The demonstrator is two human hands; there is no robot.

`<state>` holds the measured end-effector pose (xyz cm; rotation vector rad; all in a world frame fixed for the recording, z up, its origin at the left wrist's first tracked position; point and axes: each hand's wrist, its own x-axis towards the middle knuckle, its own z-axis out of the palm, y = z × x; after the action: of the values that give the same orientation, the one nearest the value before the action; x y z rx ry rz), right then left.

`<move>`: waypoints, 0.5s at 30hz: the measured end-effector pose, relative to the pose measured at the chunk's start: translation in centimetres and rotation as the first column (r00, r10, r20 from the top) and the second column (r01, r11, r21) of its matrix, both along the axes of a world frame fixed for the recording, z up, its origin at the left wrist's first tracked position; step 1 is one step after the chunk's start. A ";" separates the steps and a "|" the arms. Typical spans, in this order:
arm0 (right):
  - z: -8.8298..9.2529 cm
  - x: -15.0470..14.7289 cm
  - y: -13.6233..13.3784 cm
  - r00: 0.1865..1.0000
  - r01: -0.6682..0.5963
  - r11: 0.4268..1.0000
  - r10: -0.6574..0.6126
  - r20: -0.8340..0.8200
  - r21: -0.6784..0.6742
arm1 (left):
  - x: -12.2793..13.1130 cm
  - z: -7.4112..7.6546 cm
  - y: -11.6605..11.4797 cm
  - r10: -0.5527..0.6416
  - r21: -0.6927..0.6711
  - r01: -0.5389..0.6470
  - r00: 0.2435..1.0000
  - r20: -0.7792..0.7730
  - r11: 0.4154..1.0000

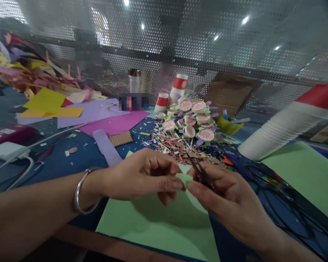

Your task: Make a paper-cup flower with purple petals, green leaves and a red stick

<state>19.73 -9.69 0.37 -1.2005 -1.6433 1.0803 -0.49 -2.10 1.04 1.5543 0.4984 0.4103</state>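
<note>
Between both hands is a small piece of light green paper, pinched by the fingertips. My left hand, with a silver bangle on its wrist, is closed on the paper's left side. My right hand pinches its right side with thumb and finger. Tucked in that same hand are small dark scissors, their blades pointing up and to the left. Under the hands lies a large light green sheet at the table's front edge. A pale curved piece by my right thumb is partly hidden.
Paper-cup turtles are heaped on shredded scraps behind my hands. A leaning stack of paper cups and black cables are at right. Coloured paper, a white charger and a cardboard piece lie leftward.
</note>
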 end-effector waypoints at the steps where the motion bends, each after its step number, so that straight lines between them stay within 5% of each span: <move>1: 0.1 0.1 -0.3 0.999 -0.038 0.998 0.037 -0.040 -0.043 | -0.2 0.1 0.2 -0.102 -0.160 0.107 0.994 0.034 0.981; 3: 0.2 0.4 -0.4 0.990 -0.108 0.988 0.096 -0.099 -0.114 | -0.2 0.1 0.5 -0.244 -0.329 0.257 0.966 0.083 0.909; 5: -0.2 0.5 0.1 0.988 -0.096 0.987 0.079 -0.131 -0.126 | 0.0 -0.1 0.6 -0.225 -0.258 0.234 0.972 0.063 0.937; 7: -0.8 0.5 1.1 0.994 -0.039 0.996 0.031 -0.100 -0.079 | 0.4 -0.5 0.4 -0.034 0.089 0.037 0.999 -0.032 0.995; 9: -1.3 0.4 2.1 0.999 -0.017 0.998 0.015 -0.036 -0.056 | 0.6 -0.8 0.1 0.214 0.513 -0.141 0.973 -0.086 0.847; 10: -1.5 0.3 2.3 0.999 -0.025 0.998 0.023 -0.034 -0.058 | 0.6 -0.8 0.0 0.277 0.598 -0.172 0.957 -0.087 0.783; 11: -1.6 0.2 2.3 0.998 -0.040 0.997 0.037 -0.050 -0.070 | 0.4 -0.7 -0.1 0.281 0.590 -0.174 0.955 -0.094 0.788; 12: -1.5 0.2 2.1 0.996 -0.059 0.994 0.052 -0.078 -0.087 | 0.3 -0.7 -0.1 0.221 0.469 -0.151 0.970 -0.097 0.870; 14: -1.1 0.2 1.2 0.983 -0.126 0.985 0.108 -0.148 -0.114 | 0.0 -0.5 0.0 -0.007 0.013 0.007 1.000 -0.026 1.000; 15: -0.8 0.2 0.8 0.975 -0.141 0.981 0.115 -0.188 -0.131 | 0.0 -0.5 0.1 -0.106 -0.205 0.114 0.993 0.054 0.972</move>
<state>19.96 -8.90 -0.45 -1.0634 -1.5411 1.3676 -0.53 -2.02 0.58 1.3615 0.4063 0.2958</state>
